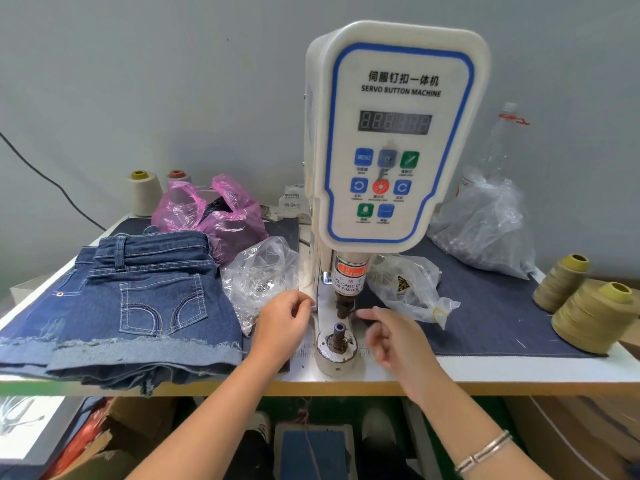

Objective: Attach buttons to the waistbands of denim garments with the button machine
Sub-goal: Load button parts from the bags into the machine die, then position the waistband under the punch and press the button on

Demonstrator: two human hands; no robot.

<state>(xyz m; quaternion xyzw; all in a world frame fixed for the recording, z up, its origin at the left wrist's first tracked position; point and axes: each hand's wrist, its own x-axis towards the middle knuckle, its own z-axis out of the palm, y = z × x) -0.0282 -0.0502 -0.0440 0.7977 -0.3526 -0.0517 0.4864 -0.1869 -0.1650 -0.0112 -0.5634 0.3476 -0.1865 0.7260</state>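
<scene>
The white servo button machine (pixel 394 133) stands at the table's middle, its punch head (pixel 346 299) above the lower die post (pixel 338 336). A stack of denim shorts (pixel 138 306) lies at the left of the table. My left hand (pixel 284 323) hovers just left of the die, fingers loosely curled; I cannot tell if it pinches something small. My right hand (pixel 391 337) is blurred just right of the die, fingers reaching toward the punch. No garment lies on the die. A clear bag of metal buttons (pixel 259 278) sits between the shorts and the machine.
A second clear bag (pixel 405 289) lies right of the machine on a dark denim mat (pixel 491 317). A larger clear bag (pixel 485 226) and a plastic bottle (pixel 502 143) stand behind. Olive thread cones (pixel 588 317) sit far right; a pink bag (pixel 211 216) and cream cones (pixel 143 194) back left. A foot pedal (pixel 311 452) lies below.
</scene>
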